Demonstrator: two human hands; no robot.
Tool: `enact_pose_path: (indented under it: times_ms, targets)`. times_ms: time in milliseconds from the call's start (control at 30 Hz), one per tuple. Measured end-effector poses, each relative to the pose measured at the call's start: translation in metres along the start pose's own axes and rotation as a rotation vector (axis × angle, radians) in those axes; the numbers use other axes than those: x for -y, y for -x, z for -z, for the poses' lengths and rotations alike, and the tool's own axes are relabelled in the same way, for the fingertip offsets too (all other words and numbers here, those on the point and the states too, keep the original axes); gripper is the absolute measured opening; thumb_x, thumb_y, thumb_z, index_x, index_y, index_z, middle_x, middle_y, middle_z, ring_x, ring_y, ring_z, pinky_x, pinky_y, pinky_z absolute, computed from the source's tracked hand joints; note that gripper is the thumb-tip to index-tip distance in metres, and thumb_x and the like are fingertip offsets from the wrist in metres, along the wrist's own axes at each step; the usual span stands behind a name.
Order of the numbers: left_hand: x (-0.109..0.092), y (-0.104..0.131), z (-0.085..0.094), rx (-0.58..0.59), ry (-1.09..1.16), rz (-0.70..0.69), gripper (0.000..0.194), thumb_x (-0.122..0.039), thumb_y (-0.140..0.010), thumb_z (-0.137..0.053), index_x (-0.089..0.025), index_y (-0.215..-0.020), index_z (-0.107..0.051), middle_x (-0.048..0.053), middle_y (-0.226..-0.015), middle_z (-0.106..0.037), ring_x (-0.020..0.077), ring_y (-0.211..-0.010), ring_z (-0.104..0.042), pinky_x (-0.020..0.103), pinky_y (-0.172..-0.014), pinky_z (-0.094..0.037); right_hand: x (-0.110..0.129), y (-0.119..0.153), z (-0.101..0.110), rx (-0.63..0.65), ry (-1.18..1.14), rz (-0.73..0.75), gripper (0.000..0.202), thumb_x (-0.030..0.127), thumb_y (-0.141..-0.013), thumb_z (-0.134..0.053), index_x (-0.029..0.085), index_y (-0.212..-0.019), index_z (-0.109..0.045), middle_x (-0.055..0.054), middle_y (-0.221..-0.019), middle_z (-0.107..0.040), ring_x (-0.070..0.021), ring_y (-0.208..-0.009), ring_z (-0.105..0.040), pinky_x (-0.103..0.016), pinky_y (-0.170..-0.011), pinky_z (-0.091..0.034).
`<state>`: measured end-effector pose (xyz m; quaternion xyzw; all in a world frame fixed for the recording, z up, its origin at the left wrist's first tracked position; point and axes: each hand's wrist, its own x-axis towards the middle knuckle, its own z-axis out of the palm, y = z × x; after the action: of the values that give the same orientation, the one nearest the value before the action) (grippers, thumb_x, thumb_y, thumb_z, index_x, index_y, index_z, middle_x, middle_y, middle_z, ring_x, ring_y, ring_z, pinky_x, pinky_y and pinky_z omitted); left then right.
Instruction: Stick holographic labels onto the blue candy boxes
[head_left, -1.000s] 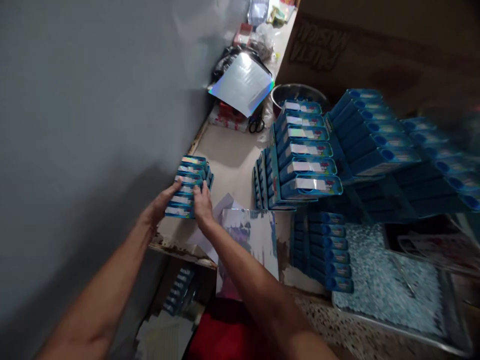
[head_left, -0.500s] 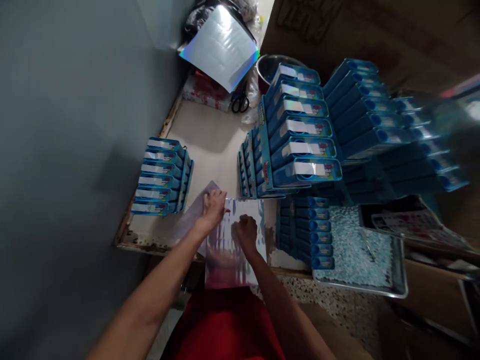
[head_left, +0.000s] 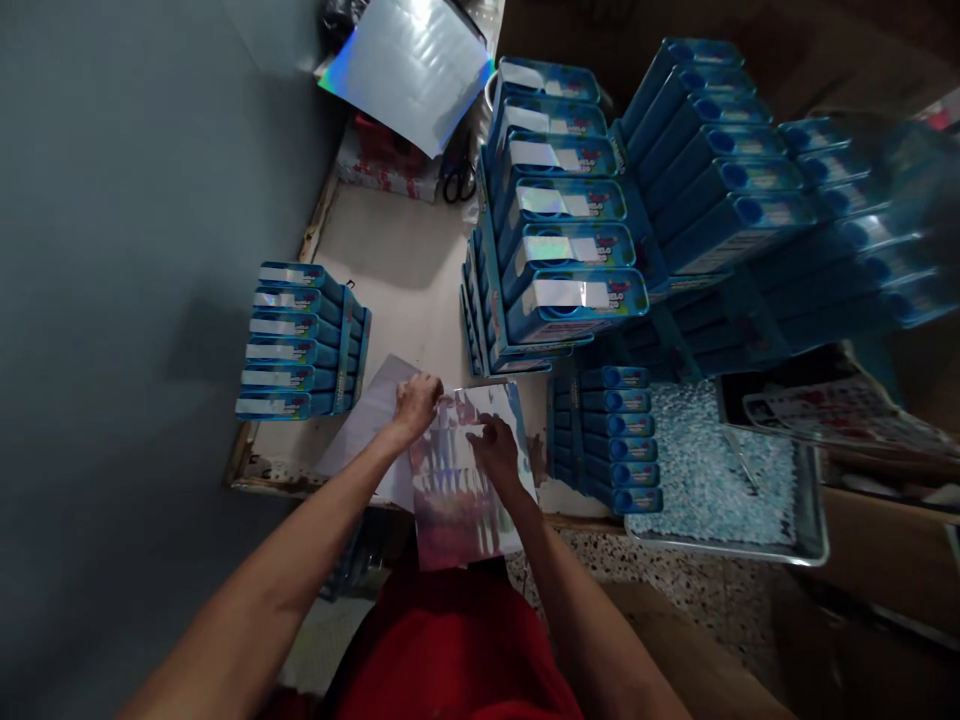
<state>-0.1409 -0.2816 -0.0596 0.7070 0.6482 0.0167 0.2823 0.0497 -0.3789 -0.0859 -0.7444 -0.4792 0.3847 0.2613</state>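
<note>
A shiny silver sheet (head_left: 457, 510) lies at the table's front edge, its surface full of wavy reflections. My left hand (head_left: 417, 402) rests with curled fingers at the sheet's upper left corner; what its fingers hold, if anything, is too small to tell. Over the upper right part of the sheet, my right hand (head_left: 495, 448) has its thumb and forefinger pinched on a small pale strip (head_left: 471, 431). Partly under the silver sheet, to its left, is a pale translucent sheet (head_left: 367, 430).
Blue boxes (head_left: 274, 352) stand in a row at the left. Taller stacks of blue boxes (head_left: 570, 250) rise at the right, beside a metal tray (head_left: 814, 510) of small pale blue pieces. Black scissors (head_left: 459, 182) and another silver sheet (head_left: 420, 70) lie at the back.
The view has shifted, so the boxes sit higher and further left. The pale strip now shows at my right fingertips. My left hand stays by the sheet's corner.
</note>
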Motion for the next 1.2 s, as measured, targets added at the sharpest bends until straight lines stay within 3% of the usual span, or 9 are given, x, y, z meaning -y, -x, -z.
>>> enact_pose_path:
  times_ms: [100, 200, 267, 400, 633, 733, 900, 1033, 1200]
  targets:
    - [0.004, 0.001, 0.009, 0.044, 0.065, -0.038, 0.011, -0.026, -0.096, -0.059, -0.02, -0.101, -0.066, 0.008, -0.095, -0.072, 0.0237, -0.091, -0.065, 0.032, -0.078, -0.04, 0.018, -0.012, 0.008, 0.017, -0.013, 0.073, 0.03, 0.033, -0.095, -0.056, 0.024, -0.119, -0.07, -0.002, -0.104, -0.075, -0.0183, -0.09, -0.067, -0.029, -0.084, -0.051]
    - [0.006, 0.008, 0.019, 0.076, 0.137, -0.082, 0.014, -0.033, -0.096, -0.06, -0.022, -0.101, -0.065, 0.003, -0.09, -0.073, 0.0189, -0.08, -0.064, 0.028, -0.07, -0.039, 0.045, -0.032, 0.013, 0.099, 0.142, 0.248, 0.033, 0.028, -0.103, -0.048, 0.026, -0.13, -0.067, -0.002, -0.116, -0.076, -0.0184, -0.101, -0.069, -0.028, -0.089, -0.049]
    - [0.006, 0.013, 0.023, 0.047, 0.197, -0.076, 0.016, -0.035, -0.094, -0.063, -0.021, -0.101, -0.066, 0.004, -0.09, -0.074, 0.0187, -0.079, -0.065, 0.028, -0.069, -0.039, 0.06, -0.045, 0.014, 0.19, 0.299, 0.34, 0.028, 0.026, -0.105, -0.049, 0.025, -0.122, -0.071, -0.002, -0.112, -0.078, -0.0187, -0.099, -0.07, -0.027, -0.086, -0.048]
    - [0.005, 0.017, 0.025, 0.014, 0.32, 0.004, 0.02, -0.034, -0.091, -0.064, -0.02, -0.102, -0.073, 0.007, -0.093, -0.078, 0.0219, -0.085, -0.068, 0.029, -0.073, -0.041, 0.074, -0.054, 0.011, 0.255, 0.398, 0.355, 0.024, 0.022, -0.104, -0.052, 0.024, -0.104, -0.075, -0.002, -0.1, -0.078, -0.0195, -0.094, -0.069, -0.027, -0.081, -0.046]
    - [0.013, 0.008, 0.018, 0.103, 0.418, 0.046, 0.023, -0.035, -0.088, -0.062, -0.02, -0.091, -0.079, 0.007, -0.091, -0.08, 0.0221, -0.084, -0.07, 0.029, -0.073, -0.045, 0.077, -0.026, -0.005, 0.103, 0.6, 0.527, 0.041, 0.018, -0.099, -0.057, 0.022, -0.139, -0.063, -0.012, -0.139, -0.064, -0.0295, -0.121, -0.054, -0.04, -0.097, -0.041]
    - [0.02, 0.007, 0.015, 0.132, 0.465, 0.067, 0.024, -0.034, -0.086, -0.061, -0.019, -0.09, -0.08, 0.006, -0.091, -0.081, 0.0208, -0.083, -0.07, 0.027, -0.074, -0.048, 0.07, -0.014, -0.02, 0.136, 0.617, 0.579, 0.048, 0.017, -0.1, -0.053, 0.022, -0.148, -0.056, -0.012, -0.144, -0.062, -0.0296, -0.123, -0.052, -0.043, -0.099, -0.039]
    - [0.028, 0.007, 0.011, 0.162, 0.525, 0.12, 0.026, -0.034, -0.081, -0.06, -0.016, -0.083, -0.079, 0.005, -0.081, -0.079, 0.0195, -0.075, -0.068, 0.026, -0.068, -0.049, 0.054, 0.007, -0.031, 0.164, 0.595, 0.647, 0.061, 0.01, -0.098, -0.049, 0.016, -0.158, -0.042, -0.013, -0.162, -0.046, -0.028, -0.147, -0.035, -0.044, -0.112, -0.031]
    - [0.029, 0.009, 0.014, 0.176, 0.539, 0.138, 0.026, -0.035, -0.078, -0.06, -0.016, -0.08, -0.078, 0.005, -0.08, -0.079, 0.0194, -0.073, -0.068, 0.026, -0.067, -0.048, 0.047, 0.019, -0.021, 0.176, 0.558, 0.694, 0.062, 0.008, -0.095, -0.051, 0.015, -0.156, -0.045, -0.013, -0.159, -0.049, -0.0286, -0.149, -0.036, -0.045, -0.115, -0.029]
    - [0.023, 0.017, 0.027, 0.169, 0.513, 0.123, 0.027, -0.036, -0.081, -0.06, -0.018, -0.084, -0.079, 0.005, -0.08, -0.078, 0.0199, -0.075, -0.066, 0.027, -0.067, -0.046, 0.056, 0.018, -0.008, 0.141, 0.51, 0.629, 0.056, 0.01, -0.092, -0.056, 0.017, -0.148, -0.053, -0.013, -0.135, -0.065, -0.0278, -0.128, -0.051, -0.042, -0.106, -0.036]
